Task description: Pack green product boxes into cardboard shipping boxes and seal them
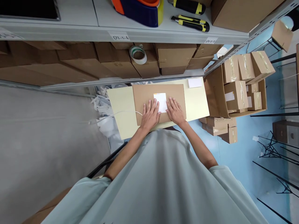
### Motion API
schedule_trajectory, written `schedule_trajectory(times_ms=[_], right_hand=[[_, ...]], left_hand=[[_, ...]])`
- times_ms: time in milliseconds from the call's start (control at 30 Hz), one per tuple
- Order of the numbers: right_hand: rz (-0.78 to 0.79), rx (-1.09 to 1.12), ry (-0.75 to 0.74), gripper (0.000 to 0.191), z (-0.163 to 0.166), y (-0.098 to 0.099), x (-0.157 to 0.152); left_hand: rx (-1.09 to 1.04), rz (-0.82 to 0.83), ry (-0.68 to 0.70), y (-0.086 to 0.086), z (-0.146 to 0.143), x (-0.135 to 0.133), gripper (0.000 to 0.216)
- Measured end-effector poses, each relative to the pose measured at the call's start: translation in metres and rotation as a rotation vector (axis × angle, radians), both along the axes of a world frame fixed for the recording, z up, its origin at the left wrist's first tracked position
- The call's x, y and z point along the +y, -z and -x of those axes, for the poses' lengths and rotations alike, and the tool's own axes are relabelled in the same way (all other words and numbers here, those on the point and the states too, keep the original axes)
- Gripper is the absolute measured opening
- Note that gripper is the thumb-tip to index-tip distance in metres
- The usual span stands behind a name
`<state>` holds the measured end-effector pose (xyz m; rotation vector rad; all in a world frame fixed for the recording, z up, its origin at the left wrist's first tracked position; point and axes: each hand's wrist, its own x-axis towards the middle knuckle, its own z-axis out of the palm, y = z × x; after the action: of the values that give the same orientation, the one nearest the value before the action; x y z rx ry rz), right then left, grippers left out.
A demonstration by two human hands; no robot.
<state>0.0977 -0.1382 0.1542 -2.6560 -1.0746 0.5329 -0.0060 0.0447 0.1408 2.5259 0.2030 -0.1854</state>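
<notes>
A flat brown cardboard box (pixel 144 93) lies on a pale yellow table (pixel 120 102) below me. A white label (pixel 161 100) sits on the middle of the box top. My left hand (pixel 150 114) lies flat on the box with fingers stretched out, its fingertips touching the label's left edge. My right hand (pixel 175 111) lies flat too, fingers spread, touching the label's right edge. Neither hand holds anything.
A small white sheet (pixel 194 82) lies at the table's far right corner. An open carton of taped small boxes (pixel 243 90) stands to the right, more boxes (pixel 221 127) on the blue floor. Shelves ahead hold cartons, a tape roll (pixel 138 54), utility knives (pixel 190 22). Paper scraps (pixel 101 102) lie left.
</notes>
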Motion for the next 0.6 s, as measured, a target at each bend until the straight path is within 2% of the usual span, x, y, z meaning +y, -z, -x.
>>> schedule_trajectory(times_ms=[167, 267, 400, 500, 600], right_hand=[[0.009, -0.006, -0.029, 0.065, -0.014, 0.009, 0.024], [-0.016, -0.001, 0.044, 0.067, -0.025, 0.009, 0.034], [-0.087, 0.097, 0.141, 0.069, -0.031, -0.001, 0.038], [-0.244, 0.299, 0.302, 0.073, -0.028, -0.013, 0.036], [-0.599, 0.677, 0.622, 0.079, -0.022, -0.028, 0.034]], left_hand=[[0.017, 0.007, 0.007, 0.000, -0.028, 0.006, 0.076], [0.022, 0.004, -0.040, 0.001, -0.047, 0.019, 0.080], [0.039, 0.030, -0.080, 0.001, -0.061, 0.031, 0.082], [0.026, 0.112, -0.114, -0.006, -0.056, 0.021, 0.081], [-0.052, 0.356, -0.187, -0.032, -0.042, -0.005, 0.071]])
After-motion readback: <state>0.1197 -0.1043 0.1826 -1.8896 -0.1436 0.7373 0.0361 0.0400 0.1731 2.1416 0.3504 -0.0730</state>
